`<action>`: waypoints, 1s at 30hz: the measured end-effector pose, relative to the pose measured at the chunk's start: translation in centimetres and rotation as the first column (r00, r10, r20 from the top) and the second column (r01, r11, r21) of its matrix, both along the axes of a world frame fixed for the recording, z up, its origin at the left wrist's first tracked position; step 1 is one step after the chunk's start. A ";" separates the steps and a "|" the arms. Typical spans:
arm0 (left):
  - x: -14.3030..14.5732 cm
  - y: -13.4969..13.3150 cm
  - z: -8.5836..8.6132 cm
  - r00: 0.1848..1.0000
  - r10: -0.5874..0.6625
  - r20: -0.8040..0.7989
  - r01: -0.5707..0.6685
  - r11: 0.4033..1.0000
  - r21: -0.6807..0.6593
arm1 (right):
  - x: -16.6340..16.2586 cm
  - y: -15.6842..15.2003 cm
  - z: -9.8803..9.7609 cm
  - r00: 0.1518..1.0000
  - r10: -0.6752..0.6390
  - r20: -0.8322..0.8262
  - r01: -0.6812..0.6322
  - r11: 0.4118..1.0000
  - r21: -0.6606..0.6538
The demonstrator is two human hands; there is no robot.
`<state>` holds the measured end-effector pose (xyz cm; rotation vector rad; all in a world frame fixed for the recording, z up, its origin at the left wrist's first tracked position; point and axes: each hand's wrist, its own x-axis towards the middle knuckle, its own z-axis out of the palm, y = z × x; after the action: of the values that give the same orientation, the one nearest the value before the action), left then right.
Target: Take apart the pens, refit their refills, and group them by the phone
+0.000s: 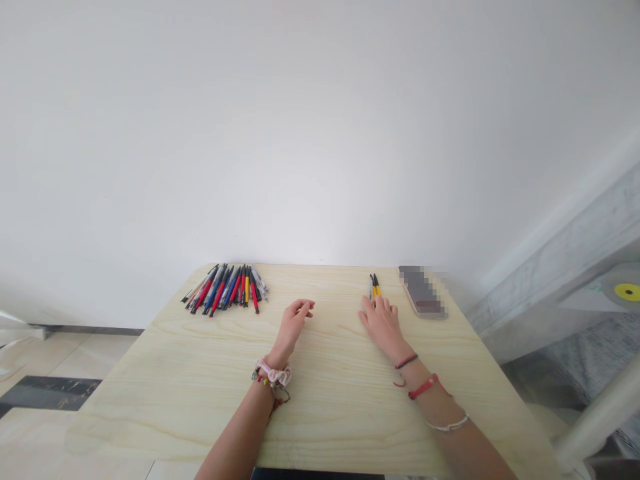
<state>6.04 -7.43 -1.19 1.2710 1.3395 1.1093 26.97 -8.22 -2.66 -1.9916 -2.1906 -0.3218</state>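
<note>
Yellow pens point(374, 285), two of them with black tips, lie side by side near the far edge of the pale wooden table point(340, 407), pointing away from you. Your right hand point(383, 322) lies flat just behind them, palm down, fingers stretched and slightly apart. The fingertips reach the pens' near ends, but you grip nothing. Whether they press on the barrels I cannot tell.

Your left hand point(295, 320) rests mid-table with its fingers loosely curled in and empty, well apart from both the pair and the heap of pens point(226, 289) fanned out at the far left. A phone point(423, 299) lies just to the right of the pair, close but not touching.

By their look, these pens are light, stiff plastic with smooth round barrels. They will likely roll or skid on the slick wood if you nudge them sideways. You would do best to pinch them across the middle of the barrels, thumb on one side and two fingers on the other. Keep the pair together, and stay clear of the narrow tips, where the hold is poorest.
</note>
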 end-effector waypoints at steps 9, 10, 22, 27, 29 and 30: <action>-3.4 2.6 0.3 0.648 0.176 -0.741 -0.160 0.983 0.093 | 0.5 0.5 -0.2 0.999 -0.022 -0.030 0.024 0.998 0.062; -3.9 2.9 0.6 0.566 0.202 -0.799 -0.210 0.973 0.098 | 0.6 0.6 -0.2 0.999 -0.028 -0.034 0.030 0.998 0.058; -5.6 5.9 1.2 0.305 0.180 -0.935 -0.326 0.942 0.075 | 1.0 1.2 -0.8 0.998 -0.038 -0.059 0.043 0.995 0.095; -5.6 6.5 1.1 0.317 0.160 -0.935 -0.341 0.939 0.045 | 1.0 1.1 -0.8 0.997 -0.023 -0.076 0.031 0.994 0.100; -5.6 6.7 1.1 0.322 0.146 -0.935 -0.344 0.939 0.029 | 1.0 1.0 -0.8 0.996 -0.015 -0.091 0.024 0.994 0.107; -5.5 6.7 1.1 0.325 0.139 -0.936 -0.346 0.938 0.020 | 0.9 0.9 -0.7 0.995 -0.011 -0.098 0.022 0.993 0.114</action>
<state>0.51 -0.71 -0.04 1.6666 2.5144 0.2902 27.90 -7.28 -3.39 -1.9233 -2.0496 -0.3375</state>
